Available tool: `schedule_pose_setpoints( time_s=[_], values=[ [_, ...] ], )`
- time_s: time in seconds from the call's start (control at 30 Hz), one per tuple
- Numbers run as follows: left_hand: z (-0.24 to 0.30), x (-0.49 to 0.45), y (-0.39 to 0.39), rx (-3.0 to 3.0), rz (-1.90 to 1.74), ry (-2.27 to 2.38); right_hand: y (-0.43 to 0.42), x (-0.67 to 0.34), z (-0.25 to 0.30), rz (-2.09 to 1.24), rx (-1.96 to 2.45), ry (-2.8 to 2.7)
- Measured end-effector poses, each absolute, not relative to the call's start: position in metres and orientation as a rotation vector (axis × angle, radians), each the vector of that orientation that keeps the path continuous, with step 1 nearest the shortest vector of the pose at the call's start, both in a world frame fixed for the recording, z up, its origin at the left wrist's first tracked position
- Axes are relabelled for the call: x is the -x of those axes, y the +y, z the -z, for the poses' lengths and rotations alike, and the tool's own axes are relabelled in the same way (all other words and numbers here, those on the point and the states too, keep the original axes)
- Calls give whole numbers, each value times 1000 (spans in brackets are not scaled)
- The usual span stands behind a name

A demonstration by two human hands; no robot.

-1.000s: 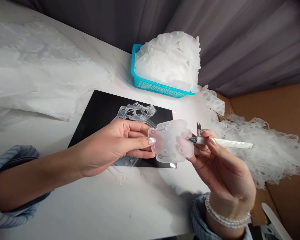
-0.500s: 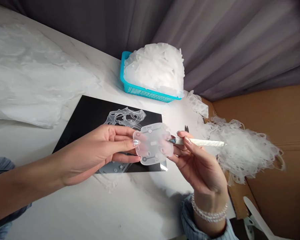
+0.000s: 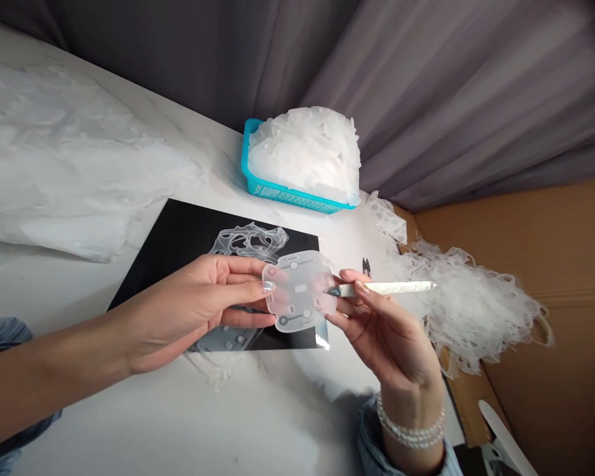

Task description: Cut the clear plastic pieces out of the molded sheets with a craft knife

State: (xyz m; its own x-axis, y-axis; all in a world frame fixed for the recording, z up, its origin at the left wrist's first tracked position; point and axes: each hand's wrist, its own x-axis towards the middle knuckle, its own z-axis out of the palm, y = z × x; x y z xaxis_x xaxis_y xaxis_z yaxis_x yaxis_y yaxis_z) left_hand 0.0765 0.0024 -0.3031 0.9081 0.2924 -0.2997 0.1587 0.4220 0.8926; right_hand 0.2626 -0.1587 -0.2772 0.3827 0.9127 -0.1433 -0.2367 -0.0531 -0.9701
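Note:
My left hand (image 3: 198, 301) pinches the left edge of a translucent white silicone pad (image 3: 299, 291), holding it up above a black mat (image 3: 178, 241). My right hand (image 3: 384, 334) supports the pad's right edge from beneath and grips a thin white-wrapped knife (image 3: 387, 288), its dark tip touching the pad's right side. On the mat lie a tangled strip of clear trimmings (image 3: 250, 239) and another flat pad (image 3: 225, 338), partly hidden under my left hand.
A turquoise basket (image 3: 277, 192) heaped with white pads stands at the back. A heap of lacy white offcuts (image 3: 469, 307) spills over the table's right edge onto brown cardboard (image 3: 550, 264). Crumpled white plastic sheeting (image 3: 64, 178) covers the left. Small snips (image 3: 365, 267) lie nearby.
Both hands and the pad have shifted left and slightly down in view as the camera moved. The knife tip has slid further onto the pad's right side.

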Motion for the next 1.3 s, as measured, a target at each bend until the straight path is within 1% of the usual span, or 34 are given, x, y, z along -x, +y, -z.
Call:
schedule_pose_setpoints(
  time_s=[0.13, 0.2, 0.23, 0.3, 0.4, 0.47, 0.5, 0.6, 0.67, 0.73, 0.83, 0.93, 1.0, 1.13, 1.3],
  values=[
    [307, -78, 5, -978, -94, 524, -158, -251, 272, -1063, 1276, -571],
    [310, -78, 6, -995, -132, 570, -157, -249, 267, -969, 1323, -579],
    [311, -78, 7, -1036, -156, 591, -154, -252, 265, -870, 1351, -613],
    [312, -78, 10, -1173, -194, 626, -141, -267, 259, -531, 1409, -716],
    [310, -81, 15, -1466, -292, 631, -92, -311, 247, 142, 1451, -932],
    [307, -82, 21, -1650, -369, 633, -43, -348, 238, 413, 1473, -1111],
    [306, -82, 24, -1732, -400, 643, -17, -366, 236, 467, 1490, -1205],
    [307, -81, 34, -1971, -468, 674, 43, -400, 237, 272, 1644, -1491],
    [312, -79, 40, -2142, -502, 660, 53, -403, 242, 187, 1615, -1531],
    [318, -79, 45, -2298, -505, 609, 36, -390, 245, 166, 1555, -1522],
    [325, -90, 51, -2501, -437, 447, -20, -357, 247, 96, 1565, -1543],
    [325, -110, 56, -2683, -285, 259, -76, -328, 254, -47, 1705, -1533],
    [322, -122, 60, -2782, -169, 175, -102, -316, 265, -203, 1834, -1484],
    [318, -132, 69, -2820, -38, 107, -127, -307, 295, -479, 1871, -1276],
    [311, -126, 75, -2702, -79, 103, -128, -290, 317, -731, 1803, -1093]
  ],
)
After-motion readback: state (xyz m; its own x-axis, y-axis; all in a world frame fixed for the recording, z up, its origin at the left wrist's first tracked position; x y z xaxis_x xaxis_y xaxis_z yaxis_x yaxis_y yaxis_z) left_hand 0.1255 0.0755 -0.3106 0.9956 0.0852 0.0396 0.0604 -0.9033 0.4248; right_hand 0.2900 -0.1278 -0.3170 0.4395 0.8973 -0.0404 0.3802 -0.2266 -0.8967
